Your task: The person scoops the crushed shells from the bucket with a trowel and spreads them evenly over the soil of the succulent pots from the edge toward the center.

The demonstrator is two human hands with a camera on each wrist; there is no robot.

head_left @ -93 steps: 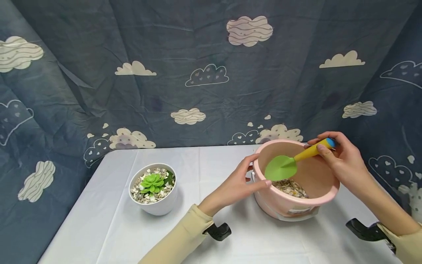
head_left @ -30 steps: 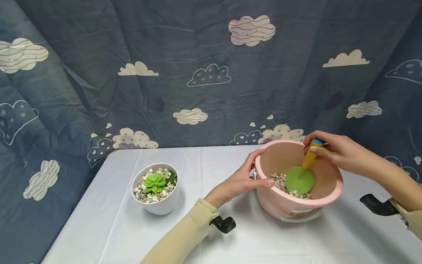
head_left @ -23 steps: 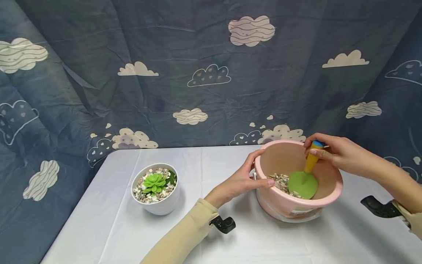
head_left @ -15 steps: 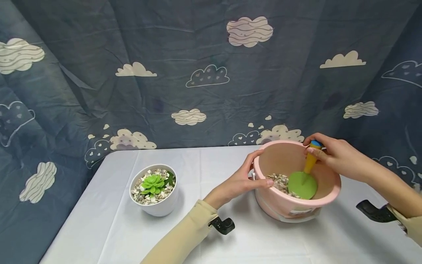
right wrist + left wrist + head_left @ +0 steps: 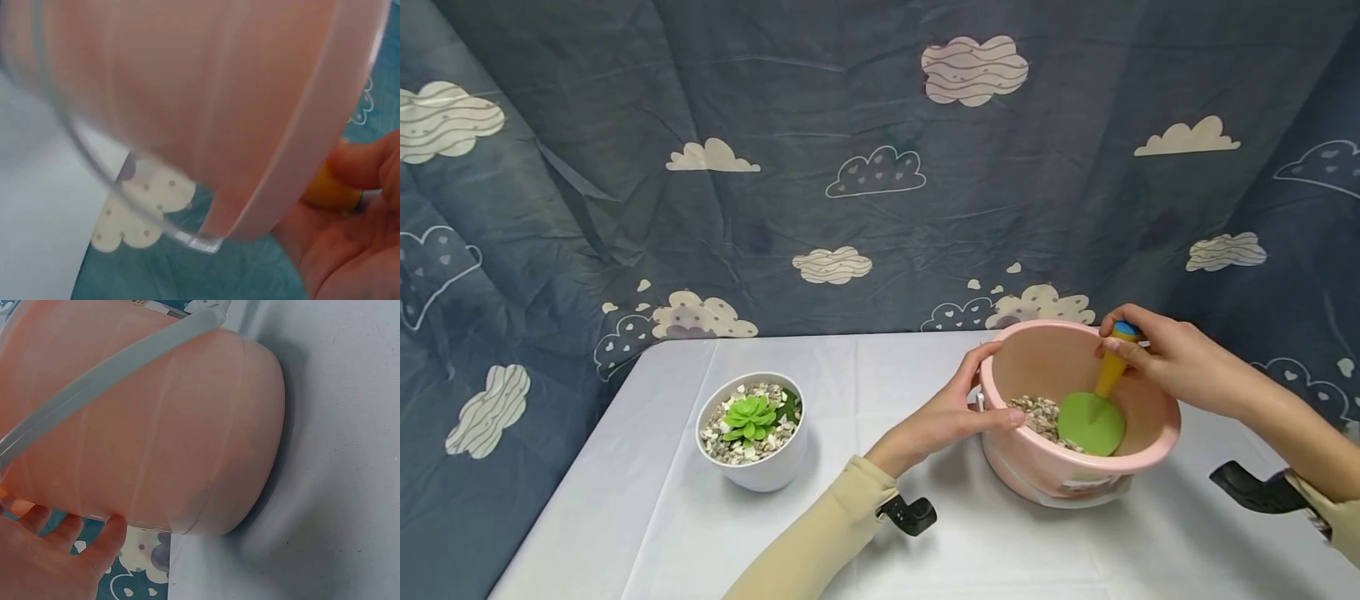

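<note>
A pink bucket (image 5: 1022,462) stands on the white table in the head view, with pale gravel (image 5: 1039,414) in its bottom. My left hand (image 5: 943,417) grips its left side, thumb at the rim; in the left wrist view those fingers (image 5: 103,547) touch the bucket wall. My right hand (image 5: 1180,358) holds a toy shovel (image 5: 1092,423) by its yellow, blue-tipped handle, over the bucket's back right rim. The shovel's round green blade points down inside the bucket, against the gravel, its lower edge near the front right wall. The bucket hides most of the shovel in the right wrist view.
A white pot (image 5: 769,468) with a green succulent (image 5: 750,418) and pebbles stands on the left of the table (image 5: 700,550). The bucket's clear handle (image 5: 119,372) hangs down along its outside. A dark cloth (image 5: 760,217) with a cloud print closes off the back.
About three seconds ago the shovel was held aslant above the gravel. It has since swung upright and gone down into the bucket, its blade shifting right. The left hand keeps its place.
</note>
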